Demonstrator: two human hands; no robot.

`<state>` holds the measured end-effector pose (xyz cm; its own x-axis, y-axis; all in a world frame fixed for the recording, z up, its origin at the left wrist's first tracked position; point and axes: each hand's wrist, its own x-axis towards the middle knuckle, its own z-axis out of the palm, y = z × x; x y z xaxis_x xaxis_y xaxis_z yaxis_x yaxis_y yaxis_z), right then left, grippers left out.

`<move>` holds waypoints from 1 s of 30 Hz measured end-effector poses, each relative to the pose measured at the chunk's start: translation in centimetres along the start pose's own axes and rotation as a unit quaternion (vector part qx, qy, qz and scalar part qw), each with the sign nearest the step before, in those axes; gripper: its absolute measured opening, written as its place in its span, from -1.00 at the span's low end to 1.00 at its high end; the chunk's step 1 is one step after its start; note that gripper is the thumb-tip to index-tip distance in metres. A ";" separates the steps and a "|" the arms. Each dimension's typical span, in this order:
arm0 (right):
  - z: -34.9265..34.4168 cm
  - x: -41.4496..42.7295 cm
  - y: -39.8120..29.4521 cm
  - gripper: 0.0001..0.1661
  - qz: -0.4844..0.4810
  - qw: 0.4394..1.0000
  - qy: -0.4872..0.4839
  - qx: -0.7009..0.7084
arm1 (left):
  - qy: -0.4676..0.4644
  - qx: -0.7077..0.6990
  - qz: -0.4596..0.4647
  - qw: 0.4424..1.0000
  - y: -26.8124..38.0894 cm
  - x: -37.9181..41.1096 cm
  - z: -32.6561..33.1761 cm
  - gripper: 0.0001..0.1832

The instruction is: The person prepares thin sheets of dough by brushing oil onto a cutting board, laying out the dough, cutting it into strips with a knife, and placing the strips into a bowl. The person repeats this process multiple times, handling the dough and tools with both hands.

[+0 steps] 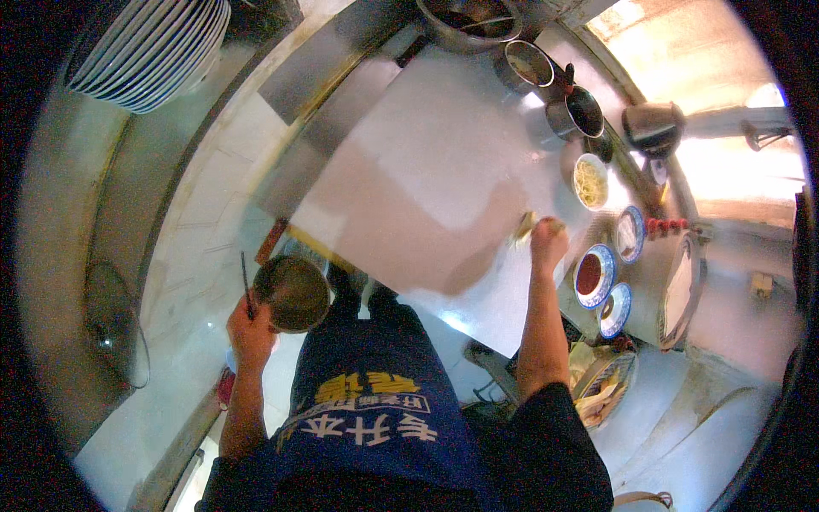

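Note:
My left hand point(253, 333) grips a round, dark metal pan or bowl point(294, 294) by its near left side, beyond the table's left edge. A thin dark stick point(245, 275) rises from the same fist; whether it is a handle or a separate utensil is unclear. At the right part of the shiny metal worktable point(409, 147), my right hand point(549, 243) is closed around a small pale thing point(527, 226), perhaps a brush or a cloth. Its lower part is blurred against the tabletop.
Along the table's right side stand metal pots point(576, 114), a bowl of pale yellow shreds point(590, 182), and a blue-rimmed bowl of dark red contents point(594, 276). A large lidded drum point(678, 291) is beyond them. Stacked plates point(153, 57) stand at upper left. A basket point(601, 384) sits by my right elbow.

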<state>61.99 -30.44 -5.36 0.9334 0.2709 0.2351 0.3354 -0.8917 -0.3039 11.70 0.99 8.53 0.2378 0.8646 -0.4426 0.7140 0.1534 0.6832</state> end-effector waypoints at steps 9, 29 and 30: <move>12.5 0.6 -26.4 -0.75 -0.059 0.949 -0.060 0.304 | -0.006 -0.053 -0.009 0.999 0.5 0.1 -0.2 -0.65; -2.5 0.7 1.4 -0.84 -0.110 0.990 -0.072 0.054 | -0.066 -0.003 0.027 0.997 0.4 2.6 2.0 -0.68; -3.4 -2.0 2.0 -0.85 -0.122 0.989 -0.070 0.039 | -0.058 -0.023 0.034 0.997 0.3 2.4 2.1 -0.68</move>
<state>60.34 -33.96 -3.27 0.8300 0.5270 0.1827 0.5568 -0.7642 -0.3256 13.90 2.06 6.45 0.3617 0.8131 -0.4562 0.6631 0.1196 0.7389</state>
